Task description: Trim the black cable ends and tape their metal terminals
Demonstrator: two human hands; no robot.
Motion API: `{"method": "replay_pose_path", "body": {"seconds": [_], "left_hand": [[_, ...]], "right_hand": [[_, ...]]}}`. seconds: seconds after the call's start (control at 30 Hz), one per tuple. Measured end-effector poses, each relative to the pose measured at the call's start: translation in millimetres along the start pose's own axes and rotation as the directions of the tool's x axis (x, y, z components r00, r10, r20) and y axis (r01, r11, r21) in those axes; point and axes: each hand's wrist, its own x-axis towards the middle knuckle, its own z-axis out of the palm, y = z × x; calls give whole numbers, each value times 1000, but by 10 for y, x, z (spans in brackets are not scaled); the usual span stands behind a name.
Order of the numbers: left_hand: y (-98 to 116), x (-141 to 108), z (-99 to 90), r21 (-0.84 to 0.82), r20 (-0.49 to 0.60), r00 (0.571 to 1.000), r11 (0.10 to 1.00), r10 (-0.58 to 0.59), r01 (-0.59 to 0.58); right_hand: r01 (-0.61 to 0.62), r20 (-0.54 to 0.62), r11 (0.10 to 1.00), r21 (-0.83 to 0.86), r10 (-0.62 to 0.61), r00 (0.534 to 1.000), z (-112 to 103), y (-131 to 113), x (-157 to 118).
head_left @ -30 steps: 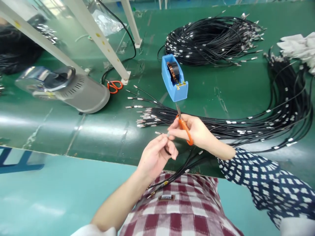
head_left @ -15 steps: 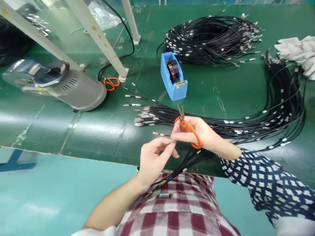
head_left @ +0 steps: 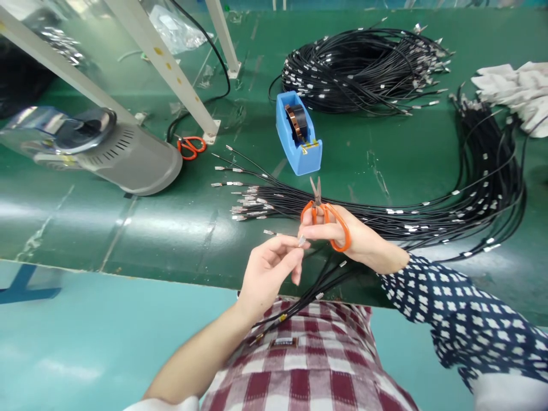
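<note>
While the blades stood close together a second ago, the orange-handled scissors (head_left: 317, 201) now have them spread in a narrow V, pointing to the far side. The right hand (head_left: 349, 231) has these scissors in its grasp, with the handles lodged about its fingers, and its thumb and forefinger close in on a small pale piece (head_left: 302, 240). That piece lies at the very tips, on the near left of the handles, and shows more clearly than it did. The left hand (head_left: 268, 274) has its fingers bent and its thumb near the forefinger, just on the near side of the piece; I cannot tell whether they grip it or only touch it. Since the first picture, its curled outer fingers have lost sight of the dark loop that showed there.

Beyond the hands, a bundle of black cables (head_left: 377, 220) runs left to right across the green table (head_left: 171, 240). A loose cable end (head_left: 269, 232) pokes out left of the right fingertips. On the far side stands a blue tape dispenser (head_left: 298, 151).
</note>
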Motion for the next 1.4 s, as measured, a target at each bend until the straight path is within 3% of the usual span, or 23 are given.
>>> {"method": "replay_pose_path", "body": {"seconds": [0.23, 0.33, 0.4, 0.43, 0.47, 0.53, 0.6, 0.63, 0.7, 0.83, 0.93, 1.0, 1.1, 1.2, 1.27, 1.4], "left_hand": [[-48, 35, 0, 47, -82, 996, 998, 38, -34], [-23, 30, 14, 91, -23, 1000, 996, -22, 24], [0, 27, 9, 124, 33, 997, 990, -74, 69], [12, 29, 0, 128, 47, 996, 989, -74, 67], [22, 33, -14, 128, 45, 998, 991, -46, 40], [40, 50, -52, 161, 1, 996, 983, 87, -86], [51, 67, -95, 260, -60, 968, 940, 243, -220], [56, 73, -114, 306, -83, 953, 918, 291, -254], [63, 74, -142, 311, -107, 947, 915, 302, -257], [83, 38, -167, 101, -74, 987, 986, 142, -135], [92, 12, -174, -48, -31, 999, 999, 16, -17], [86, 16, -167, -119, -11, 999, 992, -52, 50], [66, 57, -128, -183, 21, 995, 978, -101, 103], [43, 96, -80, -219, 50, 993, 968, -111, 120], [26, 95, -68, -227, 66, 990, 965, -122, 134], [-21, 55, -105, -230, 84, 983, 957, -164, 179]], "right_hand": [[21, -55, 999, -38, -23, 998, -3, 37, -75], [40, -1, 985, -170, -41, 999, -111, 6, -100], [54, -15, 929, -366, -64, 998, -290, -65, -110], [47, -56, 855, -517, -88, 995, -407, -114, -115], [14, -119, 722, -692, -133, 984, -534, -168, -123], [-172, -241, 293, -941, -219, 945, -782, -273, -141], [-362, -340, -72, -929, -214, 916, -972, -349, -149], [-417, -386, -174, -892, -186, 904, -1038, -372, -144], [-462, -450, -234, -856, -102, 887, -1126, -399, -105], [-449, -456, -126, -885, 28, 890, -1249, -483, 22], [-465, -464, 0, -886, 20, 885, -1301, -622, 68], [-457, -465, 120, -881, -43, 884, -1249, -702, 93], [-354, -433, 390, -850, -135, 891, -1001, -700, 238], [-219, -414, 709, -671, -113, 903, -684, -538, 560], [-182, -438, 861, -475, -52, 897, -534, -408, 801], [-87, -480, 992, -93, 32, 877, -417, -253, 1089]]}}
